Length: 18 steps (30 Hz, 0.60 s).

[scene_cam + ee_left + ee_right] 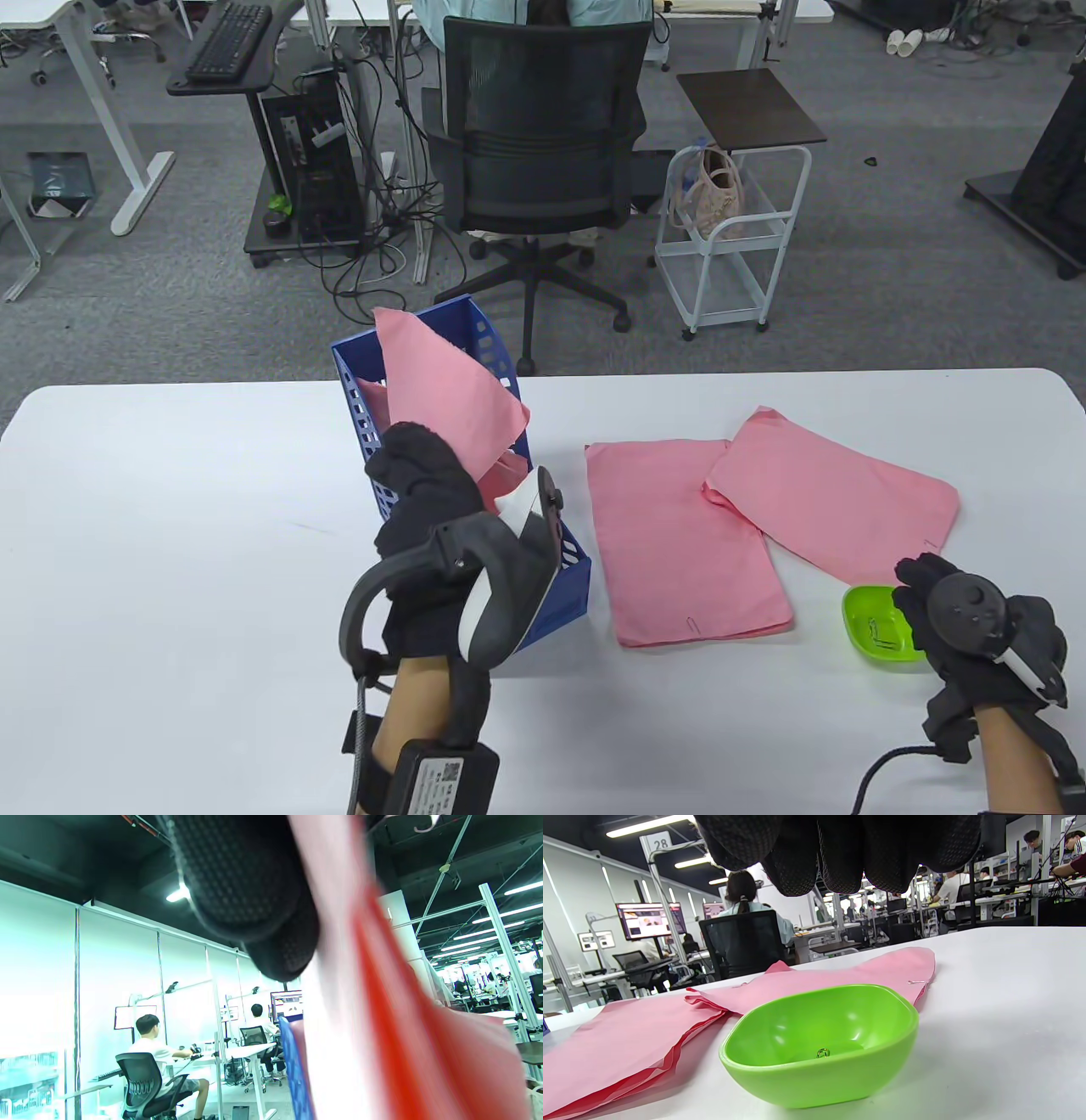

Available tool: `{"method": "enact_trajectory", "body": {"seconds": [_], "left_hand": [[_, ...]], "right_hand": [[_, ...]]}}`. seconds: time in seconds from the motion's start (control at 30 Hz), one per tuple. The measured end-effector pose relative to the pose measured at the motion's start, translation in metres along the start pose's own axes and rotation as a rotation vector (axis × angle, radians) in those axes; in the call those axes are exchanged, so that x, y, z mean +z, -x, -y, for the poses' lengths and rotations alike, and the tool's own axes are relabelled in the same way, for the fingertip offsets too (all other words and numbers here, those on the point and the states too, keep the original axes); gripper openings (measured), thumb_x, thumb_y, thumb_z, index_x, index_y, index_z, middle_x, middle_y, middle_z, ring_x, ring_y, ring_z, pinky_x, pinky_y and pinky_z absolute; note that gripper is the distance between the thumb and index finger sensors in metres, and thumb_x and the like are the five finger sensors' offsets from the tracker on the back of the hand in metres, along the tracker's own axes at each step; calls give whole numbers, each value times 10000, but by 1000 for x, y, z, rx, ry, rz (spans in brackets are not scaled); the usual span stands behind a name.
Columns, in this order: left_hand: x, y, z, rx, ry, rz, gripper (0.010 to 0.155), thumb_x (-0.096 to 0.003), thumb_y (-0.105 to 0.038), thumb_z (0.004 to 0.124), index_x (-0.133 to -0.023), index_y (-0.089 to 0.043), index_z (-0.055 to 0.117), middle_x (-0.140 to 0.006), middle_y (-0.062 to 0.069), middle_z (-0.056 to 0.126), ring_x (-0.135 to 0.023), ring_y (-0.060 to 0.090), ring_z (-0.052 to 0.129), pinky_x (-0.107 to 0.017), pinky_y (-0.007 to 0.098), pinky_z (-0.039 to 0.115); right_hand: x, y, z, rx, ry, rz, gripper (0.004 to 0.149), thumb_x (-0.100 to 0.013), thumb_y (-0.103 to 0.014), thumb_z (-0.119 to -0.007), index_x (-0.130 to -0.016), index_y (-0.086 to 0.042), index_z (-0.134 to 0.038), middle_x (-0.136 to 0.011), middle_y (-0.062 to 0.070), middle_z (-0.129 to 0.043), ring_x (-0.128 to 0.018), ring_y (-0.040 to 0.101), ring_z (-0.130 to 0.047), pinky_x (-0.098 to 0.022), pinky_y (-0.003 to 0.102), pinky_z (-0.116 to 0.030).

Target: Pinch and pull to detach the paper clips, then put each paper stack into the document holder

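Observation:
My left hand (pixel 417 465) grips a pink paper stack (pixel 450 390) that stands tilted in the blue document holder (pixel 567 586). In the left wrist view my gloved fingers (pixel 254 878) press against the blurred pink paper stack (pixel 339 984), with the document holder's edge (pixel 292 1069) below. Two more pink stacks lie flat on the table: the middle stack (pixel 679 543) carries a paper clip (pixel 694 624) at its near edge, and the right stack (pixel 840 501) overlaps it. My right hand (pixel 918 590) hovers at the green bowl (pixel 859 613), fingers loosely curled and holding nothing. Paper clips (pixel 884 632) lie in the bowl.
In the right wrist view the green bowl (pixel 818 1043) sits just below my fingers (pixel 840 853), with a clip (pixel 822 1053) inside and another clip (pixel 916 982) on the pink stack (pixel 861 971) behind. An office chair (pixel 543 136) and a white cart (pixel 730 246) stand beyond the table.

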<state>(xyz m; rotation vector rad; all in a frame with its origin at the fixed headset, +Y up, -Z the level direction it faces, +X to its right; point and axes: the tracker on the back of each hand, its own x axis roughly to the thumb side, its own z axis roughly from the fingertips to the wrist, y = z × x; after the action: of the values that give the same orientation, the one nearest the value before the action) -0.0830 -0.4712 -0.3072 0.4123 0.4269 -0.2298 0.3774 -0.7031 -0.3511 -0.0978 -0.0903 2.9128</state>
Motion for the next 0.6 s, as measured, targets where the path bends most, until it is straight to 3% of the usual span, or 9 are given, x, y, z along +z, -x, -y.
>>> {"method": "enact_trajectory", "body": {"seconds": [0.13,0.2,0.37,0.6], "left_hand": [[-3,-7,20,250,-40,8,618,-610,-176,629,-1155,-2,395,-1074,241,659,-586,225,1098,-409,246,969],[-2,-7,37,417,-47,2,654,-601,-161,626,-1163,1,335,-1097,275,594,-620,254,1090,-433,265,970],[1,-5,87,647,-86,-28,690,-591,-136,605,-1143,34,227,-1104,321,480,-711,306,1036,-498,295,948],[12,-11,150,585,18,-41,715,-588,-139,592,-1123,55,158,-1104,333,416,-777,311,993,-547,299,931]], "right_hand": [[0,-1,-1,11,0,5,499,-608,-326,-585,-1076,-154,-575,-1164,249,-540,-1030,510,-594,-752,594,-541],[0,-1,-1,14,2,7,500,-608,-327,-584,-1077,-155,-573,-1166,250,-537,-1031,511,-589,-752,595,-540],[0,-2,-2,25,6,16,500,-608,-329,-583,-1077,-157,-572,-1166,248,-536,-1031,511,-588,-753,597,-538],[1,-3,-4,36,2,19,503,-608,-329,-581,-1079,-155,-567,-1168,250,-530,-1034,511,-582,-754,600,-533]]}}
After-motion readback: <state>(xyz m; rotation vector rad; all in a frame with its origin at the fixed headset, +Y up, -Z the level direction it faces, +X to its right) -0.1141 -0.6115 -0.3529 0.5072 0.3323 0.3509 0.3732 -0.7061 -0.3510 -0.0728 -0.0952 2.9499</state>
